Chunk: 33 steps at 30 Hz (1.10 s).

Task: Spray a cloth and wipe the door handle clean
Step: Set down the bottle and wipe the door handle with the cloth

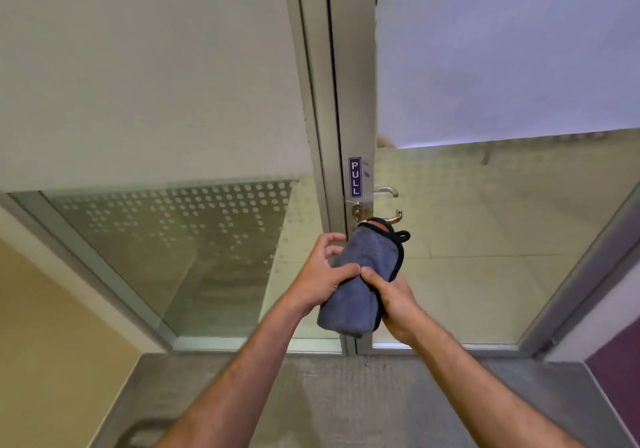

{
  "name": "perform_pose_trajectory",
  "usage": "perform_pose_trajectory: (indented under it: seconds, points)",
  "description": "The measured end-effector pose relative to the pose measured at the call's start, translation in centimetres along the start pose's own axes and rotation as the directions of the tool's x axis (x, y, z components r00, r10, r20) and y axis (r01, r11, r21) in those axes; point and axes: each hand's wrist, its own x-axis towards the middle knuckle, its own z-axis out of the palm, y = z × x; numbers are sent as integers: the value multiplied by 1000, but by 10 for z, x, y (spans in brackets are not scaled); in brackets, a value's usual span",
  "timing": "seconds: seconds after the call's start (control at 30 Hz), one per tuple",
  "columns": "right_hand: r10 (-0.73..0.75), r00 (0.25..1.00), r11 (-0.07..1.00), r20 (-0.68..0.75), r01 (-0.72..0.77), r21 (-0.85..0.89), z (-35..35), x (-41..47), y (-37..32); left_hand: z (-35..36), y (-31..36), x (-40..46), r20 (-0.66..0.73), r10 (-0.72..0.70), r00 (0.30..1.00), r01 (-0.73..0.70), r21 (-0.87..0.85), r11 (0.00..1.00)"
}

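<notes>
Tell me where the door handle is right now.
In the head view, the door handle sits centre frame on the door's metal stile, just below the PULL sticker and directly above the grey cloth held in both hands.

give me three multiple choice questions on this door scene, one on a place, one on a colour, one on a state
1. Where is the PULL sticker?
A. on the door frame just above the handle
B. on the floor mat
C. on the yellow wall

2. What colour is the cloth?
A. bright red
B. blue-grey with a dark edge
C. white

3. How is the cloth held?
A. lying on the floor
B. hanging from the frame, untouched
C. gripped by both hands

Answers:
1 A, the sticker sits on the metal frame right over the door handle.
2 B, the fabric is blue-grey and a dark border runs round it.
3 C, the left hand and the right hand both have fingers on it, just below the handle.
</notes>
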Motion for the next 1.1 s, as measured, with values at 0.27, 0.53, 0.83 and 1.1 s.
perform_pose_trajectory:
  seconds: [0.27, 0.53, 0.83, 1.1]
  points:
    - [37, 989, 997, -141, -27, 72, -45, 69, -14, 19, 12, 87, 84, 113, 990, -132, 260, 957]
    - [1, 921, 1000, -389, -7, -13, -94, 138, -16, -16, 60, 176, 297, 304, 905, -419, 739, 527]
    - [-49, 787, 997, -615, 70, 11, -118, 179, -5, -37, 134, 261, 736, 345, 583, -657, 676, -333]
    - [-406, 596, 870, -693, 20, -492, -113, 222, 9, -50, 164, 320, 865, 326, 382, -503, 490, -712]
